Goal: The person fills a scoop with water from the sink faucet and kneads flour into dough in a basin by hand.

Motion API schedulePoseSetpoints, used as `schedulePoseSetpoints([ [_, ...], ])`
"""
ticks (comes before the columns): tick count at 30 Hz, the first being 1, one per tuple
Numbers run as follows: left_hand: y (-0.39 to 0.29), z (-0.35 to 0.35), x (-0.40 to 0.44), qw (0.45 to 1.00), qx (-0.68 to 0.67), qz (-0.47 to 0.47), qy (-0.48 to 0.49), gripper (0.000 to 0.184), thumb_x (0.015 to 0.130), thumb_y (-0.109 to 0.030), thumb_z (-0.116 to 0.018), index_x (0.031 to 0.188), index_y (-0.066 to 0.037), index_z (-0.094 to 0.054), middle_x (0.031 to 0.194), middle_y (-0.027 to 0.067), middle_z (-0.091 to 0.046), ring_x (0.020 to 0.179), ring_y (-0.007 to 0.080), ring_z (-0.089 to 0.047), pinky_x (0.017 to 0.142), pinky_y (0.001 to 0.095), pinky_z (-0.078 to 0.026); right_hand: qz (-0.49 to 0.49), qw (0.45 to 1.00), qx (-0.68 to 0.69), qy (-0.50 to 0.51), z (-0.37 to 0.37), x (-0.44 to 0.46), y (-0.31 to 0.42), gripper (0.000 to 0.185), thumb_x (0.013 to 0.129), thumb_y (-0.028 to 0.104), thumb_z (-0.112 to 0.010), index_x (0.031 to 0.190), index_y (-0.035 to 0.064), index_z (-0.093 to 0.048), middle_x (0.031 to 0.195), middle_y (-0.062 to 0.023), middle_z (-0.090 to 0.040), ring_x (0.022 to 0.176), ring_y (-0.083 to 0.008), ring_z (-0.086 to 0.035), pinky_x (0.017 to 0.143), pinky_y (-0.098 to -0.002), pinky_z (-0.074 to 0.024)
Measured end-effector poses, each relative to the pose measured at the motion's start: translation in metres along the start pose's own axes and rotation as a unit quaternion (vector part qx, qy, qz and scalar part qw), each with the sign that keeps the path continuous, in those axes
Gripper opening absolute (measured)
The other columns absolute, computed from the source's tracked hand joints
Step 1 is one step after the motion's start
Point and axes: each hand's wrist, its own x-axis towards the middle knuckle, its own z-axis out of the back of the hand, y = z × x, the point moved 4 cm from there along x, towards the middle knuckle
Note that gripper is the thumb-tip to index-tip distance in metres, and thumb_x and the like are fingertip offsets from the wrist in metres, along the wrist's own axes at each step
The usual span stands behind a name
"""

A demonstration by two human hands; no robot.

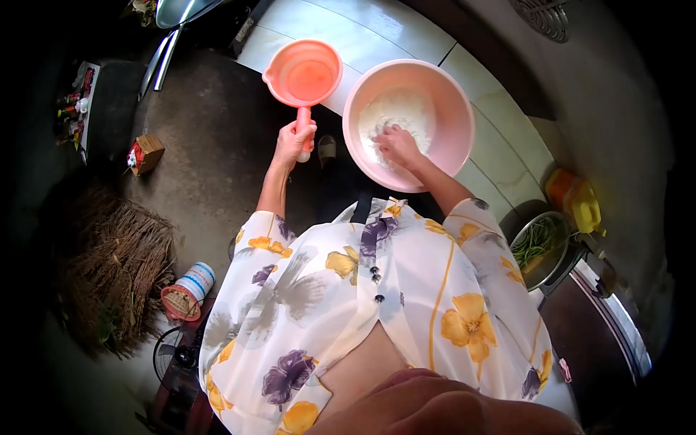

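White powder (399,109): in the pink basin (455,119) on the tiled surface (500,141).
Left hand (296,139): wrapped around the handle of the orange dipper (304,78), beside the basin.
Right hand (399,147): at the powder, fingers partly curled; cannot tell whether they grip any.

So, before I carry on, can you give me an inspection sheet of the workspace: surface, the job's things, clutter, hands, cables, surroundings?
Surface: pale tiled surface with visible joints.
Job's things: pink basin holding white powder; orange-pink dipper beside it, its contents not clear.
Clutter: green vegetables in a metal bowl and a yellow container, both off to the right.
Hands: left hand grips the dipper's handle; right hand is inside the basin, fingers at the powder.
Cables: nothing seen.
Surroundings: dark floor, small carton and dry straw pile, all to the left.
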Motion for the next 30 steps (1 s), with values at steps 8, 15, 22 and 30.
schedulePoseSetpoints([
  [8, -0.014, -0.014, -0.013, 1.000, 0.001, -0.012, 0.025, 0.029, 0.088, -0.020, -0.075, 0.107, 0.000, -0.065, 0.073, 0.0013, -0.060, 0.055, 0.0108, -0.057, 0.052, 0.0255, -0.048, 0.004, 0.997, 0.031, 0.065, 0.008, -0.022, 0.014, 0.019, 0.079, 0.006, -0.061, 0.089, 0.0149, -0.075, 0.102, -0.0115, -0.067, 0.101, -0.0369, -0.062, 0.084, -0.0484, -0.0550],
  [15, -0.057, -0.018, -0.021, 0.998, -0.018, -0.059, 0.030, 0.027, 0.091, -0.018, -0.072, 0.109, 0.001, -0.064, 0.074, 0.0010, -0.059, 0.058, 0.0095, -0.057, 0.054, 0.0251, -0.049, -0.114, 0.967, -0.018, -0.226, 0.052, -0.013, -0.060, 0.035, 0.076, 0.007, -0.068, 0.109, 0.0176, -0.070, 0.108, -0.0126, -0.063, 0.107, -0.0357, -0.061, 0.088, -0.0475, -0.0524],
  [22, -0.074, -0.003, 0.007, 0.999, -0.025, -0.048, 0.003, 0.025, 0.091, -0.017, -0.071, 0.106, 0.002, -0.064, 0.077, 0.0018, -0.059, 0.061, 0.0102, -0.058, 0.055, 0.0262, -0.050, -0.061, 0.998, -0.007, 0.000, 0.005, -0.024, -0.035, 0.026, 0.077, 0.012, -0.067, 0.102, 0.0185, -0.072, 0.095, -0.0112, -0.064, 0.102, -0.0352, -0.061, 0.079, -0.0503, -0.0535],
  [30, -0.023, 0.019, 0.062, 0.999, -0.034, -0.005, 0.019, 0.025, 0.089, -0.022, -0.075, 0.100, -0.002, -0.065, 0.077, 0.0016, -0.059, 0.062, 0.0104, -0.058, 0.056, 0.0269, -0.052, -0.063, 0.997, 0.048, 0.005, 0.006, -0.011, -0.013, 0.025, 0.079, 0.010, -0.067, 0.102, 0.0173, -0.072, 0.102, -0.0105, -0.066, 0.101, -0.0330, -0.063, 0.083, -0.0449, -0.0555],
])
